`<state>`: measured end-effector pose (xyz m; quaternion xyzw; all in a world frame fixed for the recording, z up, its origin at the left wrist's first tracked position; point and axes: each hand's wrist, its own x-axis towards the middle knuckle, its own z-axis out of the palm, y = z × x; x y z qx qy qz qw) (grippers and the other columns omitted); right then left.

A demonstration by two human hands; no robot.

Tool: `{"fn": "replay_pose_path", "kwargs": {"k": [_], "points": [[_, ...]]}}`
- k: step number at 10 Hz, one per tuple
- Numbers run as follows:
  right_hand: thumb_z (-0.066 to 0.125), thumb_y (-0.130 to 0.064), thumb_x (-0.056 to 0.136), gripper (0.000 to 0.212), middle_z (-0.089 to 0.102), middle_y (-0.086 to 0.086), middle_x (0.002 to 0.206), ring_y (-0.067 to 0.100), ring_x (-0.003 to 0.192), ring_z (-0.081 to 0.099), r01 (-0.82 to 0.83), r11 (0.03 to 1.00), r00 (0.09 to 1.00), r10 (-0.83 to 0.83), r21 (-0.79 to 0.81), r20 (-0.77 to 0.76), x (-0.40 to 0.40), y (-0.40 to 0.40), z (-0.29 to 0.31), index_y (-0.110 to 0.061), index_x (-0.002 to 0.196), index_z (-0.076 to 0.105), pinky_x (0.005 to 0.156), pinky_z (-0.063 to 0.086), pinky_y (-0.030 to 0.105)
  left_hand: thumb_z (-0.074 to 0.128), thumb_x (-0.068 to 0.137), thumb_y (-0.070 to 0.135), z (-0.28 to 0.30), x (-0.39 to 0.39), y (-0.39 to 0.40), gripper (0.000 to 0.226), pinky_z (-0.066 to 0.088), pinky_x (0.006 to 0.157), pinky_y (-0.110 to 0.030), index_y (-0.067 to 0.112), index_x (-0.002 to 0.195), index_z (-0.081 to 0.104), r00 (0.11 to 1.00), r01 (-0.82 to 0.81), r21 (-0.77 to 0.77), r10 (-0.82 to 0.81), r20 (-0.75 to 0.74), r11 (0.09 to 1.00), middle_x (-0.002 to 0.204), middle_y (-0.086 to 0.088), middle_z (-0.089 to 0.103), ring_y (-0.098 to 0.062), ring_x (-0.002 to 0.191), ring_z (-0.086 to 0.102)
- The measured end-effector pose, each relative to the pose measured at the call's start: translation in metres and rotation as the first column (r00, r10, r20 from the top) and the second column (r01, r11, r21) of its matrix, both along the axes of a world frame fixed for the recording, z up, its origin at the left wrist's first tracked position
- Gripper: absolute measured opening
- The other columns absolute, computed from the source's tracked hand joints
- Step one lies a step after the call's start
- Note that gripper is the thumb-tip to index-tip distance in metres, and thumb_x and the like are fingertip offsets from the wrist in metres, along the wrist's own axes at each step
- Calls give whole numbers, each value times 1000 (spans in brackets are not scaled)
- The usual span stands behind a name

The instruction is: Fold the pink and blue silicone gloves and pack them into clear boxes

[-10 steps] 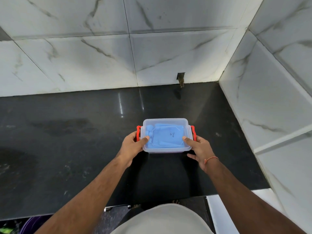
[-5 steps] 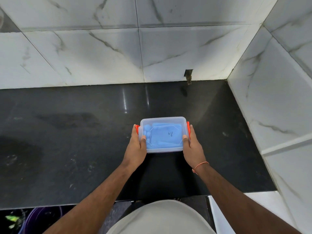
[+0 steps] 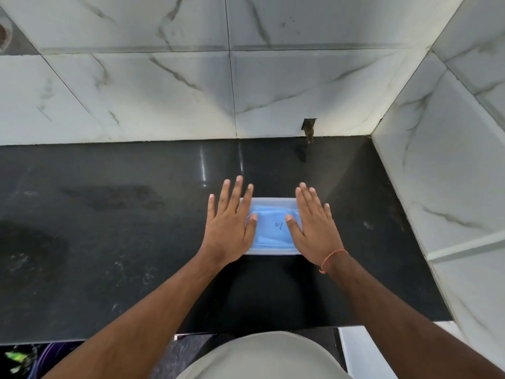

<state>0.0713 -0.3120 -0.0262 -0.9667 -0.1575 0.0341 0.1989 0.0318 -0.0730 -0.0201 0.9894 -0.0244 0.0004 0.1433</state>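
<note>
A clear box (image 3: 272, 251) with its lid on sits on the black counter, and a folded blue silicone glove (image 3: 270, 228) shows through the lid. My left hand (image 3: 231, 228) lies flat over the box's left end, fingers spread. My right hand (image 3: 314, 225) lies flat over the right end, fingers straight; an orange thread circles its wrist. Both hands hide the box's side latches. No pink glove is in view.
The black counter (image 3: 109, 242) runs left from the box and ends at white marble-tiled walls behind (image 3: 191, 91) and to the right (image 3: 437, 173). A small dark notch (image 3: 309, 127) marks the back wall's base. A purple tub (image 3: 52, 359) sits below the counter's front edge.
My hands were gripping the box's two ends with the orange latches showing. Now both palms are flat and spread over the ends of the lid, covering the latches.
</note>
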Motion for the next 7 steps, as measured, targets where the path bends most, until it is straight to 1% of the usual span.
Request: {"fn": "replay_pose_path", "kwargs": {"k": [1,2,3,4,5,6,7], "points": [[26,-52,108,71,-6,-12,178,11,163,-10,-106,983,994,110,-148,20,12,18,1,-25,170,3,131,4,54,13,109,55,-5,11,-8,75,0,138,-59,25,177,0,997,58,86,-52,-64,995,185,4,-14,-23,170,-17],[22,-51,108,69,5,-8,178,15,164,-2,-109,965,991,123,-240,43,13,30,-5,-23,170,10,130,16,59,14,110,57,-14,13,-5,75,7,138,-57,24,177,7,994,63,70,-56,-98,996,186,5,-2,-21,172,-6],[19,-50,108,68,8,-7,178,16,164,1,-97,965,993,112,-243,48,16,34,-6,-22,170,12,130,15,57,15,110,58,-16,17,1,74,4,137,-54,25,177,5,994,73,82,-66,-90,994,185,7,-2,-20,172,-6],[17,-51,108,69,6,-7,178,16,164,-1,-106,961,992,119,-254,37,16,36,-5,-22,170,11,130,14,57,14,110,58,-17,19,3,75,1,137,-54,26,177,4,992,81,97,-71,-101,992,185,8,-3,-19,172,-9],[18,-52,106,71,7,-7,178,15,164,1,-94,961,994,103,-261,20,14,38,1,-21,170,14,130,14,57,13,107,60,-14,19,1,79,2,137,-57,25,177,6,991,67,106,-53,-124,992,185,7,-6,-20,172,-9],[7,-59,103,75,-5,-11,177,12,163,-8,-83,962,997,80,-259,-20,17,38,3,-25,170,3,130,3,55,7,103,67,-10,23,2,83,-10,134,-56,29,176,-4,989,39,67,-29,-146,997,176,14,-31,-19,169,-22],[-2,-63,98,79,-14,-15,174,11,163,-11,-61,974,998,61,-217,-7,24,39,8,-26,168,-6,128,-4,50,4,102,69,2,32,6,79,-13,135,-58,36,168,-25,994,2,-12,-3,-109,1000,166,19,-51,-16,161,-41]]}}
